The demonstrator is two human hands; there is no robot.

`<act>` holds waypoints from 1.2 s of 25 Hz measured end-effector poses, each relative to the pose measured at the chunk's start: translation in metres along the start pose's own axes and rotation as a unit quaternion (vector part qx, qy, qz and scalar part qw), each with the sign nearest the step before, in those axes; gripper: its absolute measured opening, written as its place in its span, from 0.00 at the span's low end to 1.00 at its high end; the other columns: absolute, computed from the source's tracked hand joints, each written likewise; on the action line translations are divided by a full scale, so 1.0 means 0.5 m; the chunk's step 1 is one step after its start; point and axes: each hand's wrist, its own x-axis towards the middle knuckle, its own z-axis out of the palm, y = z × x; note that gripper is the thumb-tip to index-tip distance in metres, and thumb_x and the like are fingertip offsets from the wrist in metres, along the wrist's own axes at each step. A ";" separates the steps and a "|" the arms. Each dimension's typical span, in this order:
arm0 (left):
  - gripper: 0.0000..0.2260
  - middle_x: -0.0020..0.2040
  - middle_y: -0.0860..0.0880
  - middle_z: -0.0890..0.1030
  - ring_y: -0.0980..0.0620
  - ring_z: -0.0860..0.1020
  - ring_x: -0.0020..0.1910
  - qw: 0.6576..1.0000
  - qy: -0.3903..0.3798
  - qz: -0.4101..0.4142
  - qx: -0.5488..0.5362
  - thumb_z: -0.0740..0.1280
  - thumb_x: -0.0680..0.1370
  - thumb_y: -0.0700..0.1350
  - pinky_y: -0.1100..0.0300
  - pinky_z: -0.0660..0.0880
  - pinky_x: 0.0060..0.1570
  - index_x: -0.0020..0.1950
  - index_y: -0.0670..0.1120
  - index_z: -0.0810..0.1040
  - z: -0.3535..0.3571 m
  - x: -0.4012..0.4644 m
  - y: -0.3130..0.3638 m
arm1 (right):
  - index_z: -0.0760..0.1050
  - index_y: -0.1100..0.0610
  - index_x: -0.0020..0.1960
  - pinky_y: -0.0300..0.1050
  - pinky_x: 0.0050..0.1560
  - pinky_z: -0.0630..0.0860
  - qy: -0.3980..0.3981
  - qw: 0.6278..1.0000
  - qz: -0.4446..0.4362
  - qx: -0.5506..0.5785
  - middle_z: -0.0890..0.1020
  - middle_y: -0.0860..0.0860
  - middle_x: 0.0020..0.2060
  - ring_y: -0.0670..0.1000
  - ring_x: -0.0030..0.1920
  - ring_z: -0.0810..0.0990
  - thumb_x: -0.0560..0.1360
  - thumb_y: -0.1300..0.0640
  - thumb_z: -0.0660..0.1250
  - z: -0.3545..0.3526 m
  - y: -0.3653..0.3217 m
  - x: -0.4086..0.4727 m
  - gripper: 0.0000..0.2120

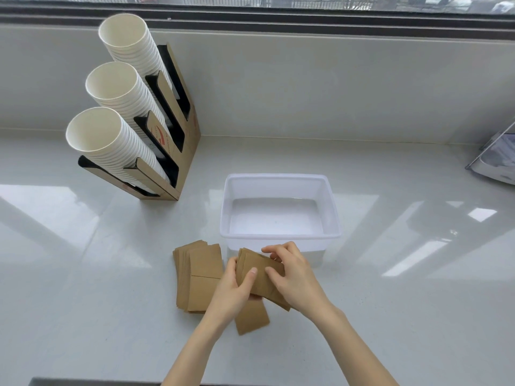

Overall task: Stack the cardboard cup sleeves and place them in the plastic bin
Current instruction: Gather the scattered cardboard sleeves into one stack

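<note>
Now we have a small bundle of flat brown cardboard cup sleeves [260, 274] pinched between both hands in the lower middle of the frame, its edges fanned and uneven, held tilted just in front of the near wall of the bin. Our left hand [232, 291] is curled around the bundle's left end, thumb pressed on its top face; our right hand [292, 280] is half closed over the right end, fingers arched above it and thumb on the cardboard. Left of the hands, a looser heap of the same brown sleeves [199, 277] lies flat on the glossy white counter [83, 274], and one single sleeve [252, 316] lies on the counter under the left wrist. The translucent white rectangular plastic bin [280, 179] stands centre frame with nothing inside it. In the upper left, a brown cardboard dispenser rack [185, 151] holds three slanted stacks of white paper cups [111, 87]. At the right edge a clear plastic holder [496, 160] is partly cut off.
</note>
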 end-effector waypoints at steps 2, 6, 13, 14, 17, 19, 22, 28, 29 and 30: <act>0.06 0.45 0.50 0.81 0.60 0.82 0.38 1.000 0.001 0.008 0.007 0.62 0.76 0.41 0.67 0.77 0.32 0.48 0.53 0.70 0.000 -0.001 -0.002 | 0.72 0.51 0.60 0.36 0.53 0.69 0.005 1.000 0.002 0.004 0.69 0.45 0.49 0.42 0.54 0.71 0.74 0.60 0.61 0.001 -0.001 0.001 0.15; 0.07 0.45 0.50 0.80 0.59 0.81 0.39 0.999 0.021 0.027 0.025 0.62 0.76 0.40 0.67 0.78 0.32 0.52 0.51 0.70 -0.010 0.000 -0.003 | 0.72 0.52 0.60 0.26 0.51 0.66 0.013 1.000 -0.010 0.010 0.69 0.45 0.49 0.41 0.54 0.71 0.75 0.58 0.60 0.005 0.000 0.002 0.13; 0.14 0.51 0.50 0.79 0.49 0.79 0.52 0.991 0.120 0.026 0.045 0.63 0.76 0.43 0.51 0.78 0.52 0.61 0.47 0.68 -0.079 -0.004 0.003 | 0.66 0.51 0.65 0.35 0.54 0.65 0.030 0.997 0.061 0.018 0.68 0.46 0.53 0.46 0.58 0.70 0.77 0.57 0.57 0.028 0.041 -0.015 0.16; 0.14 0.51 0.50 0.79 0.49 0.79 0.52 0.990 0.132 0.025 0.040 0.63 0.76 0.43 0.49 0.78 0.53 0.61 0.47 0.68 -0.090 -0.007 0.003 | 0.65 0.52 0.66 0.38 0.55 0.66 0.016 0.997 0.074 -0.005 0.68 0.48 0.55 0.48 0.60 0.70 0.77 0.56 0.58 0.040 0.047 -0.020 0.17; 0.11 0.50 0.54 0.79 0.50 0.78 0.52 0.986 0.162 0.028 0.030 0.63 0.76 0.42 0.47 0.76 0.56 0.57 0.52 0.69 -0.113 -0.010 0.000 | 0.61 0.54 0.68 0.44 0.60 0.66 -0.036 0.987 0.099 -0.121 0.68 0.52 0.59 0.52 0.62 0.67 0.74 0.47 0.60 0.095 0.052 -0.035 0.25; 0.11 0.49 0.56 0.78 0.50 0.78 0.52 0.985 0.171 0.031 0.025 0.63 0.76 0.42 0.49 0.76 0.54 0.55 0.54 0.69 -0.120 -0.010 -0.003 | 0.60 0.55 0.68 0.44 0.61 0.63 -0.048 0.975 0.116 -0.185 0.66 0.53 0.59 0.54 0.62 0.64 0.70 0.39 0.61 0.132 0.047 -0.043 0.32; 0.11 0.48 0.57 0.78 0.56 0.77 0.51 0.984 0.172 0.031 0.021 0.63 0.76 0.42 0.60 0.74 0.46 0.51 0.59 0.69 -0.121 -0.012 -0.006 | 0.59 0.57 0.65 0.45 0.60 0.62 -0.042 0.957 0.115 -0.263 0.65 0.53 0.59 0.55 0.60 0.64 0.64 0.34 0.62 0.164 0.045 -0.050 0.39; 0.11 0.48 0.58 0.78 0.58 0.76 0.51 0.985 0.168 0.032 0.018 0.62 0.76 0.42 0.59 0.73 0.48 0.52 0.57 0.68 -0.115 -0.011 -0.003 | 0.62 0.58 0.61 0.45 0.57 0.63 -0.020 0.952 0.110 -0.286 0.67 0.54 0.59 0.55 0.59 0.65 0.66 0.42 0.62 0.165 0.060 -0.042 0.30; 0.11 0.48 0.58 0.78 0.57 0.77 0.51 0.985 0.166 0.032 0.019 0.62 0.76 0.42 0.58 0.74 0.49 0.53 0.56 0.68 -0.114 -0.010 -0.002 | 0.61 0.58 0.62 0.45 0.57 0.63 -0.015 0.953 0.117 -0.278 0.66 0.54 0.59 0.55 0.59 0.65 0.66 0.44 0.63 0.158 0.065 -0.041 0.30; 0.11 0.49 0.57 0.78 0.55 0.77 0.52 0.986 0.164 0.031 0.020 0.62 0.76 0.42 0.56 0.75 0.51 0.55 0.55 0.68 -0.113 -0.009 -0.001 | 0.61 0.58 0.62 0.45 0.58 0.63 -0.009 0.956 0.125 -0.267 0.66 0.54 0.59 0.55 0.60 0.65 0.66 0.45 0.63 0.147 0.071 -0.040 0.30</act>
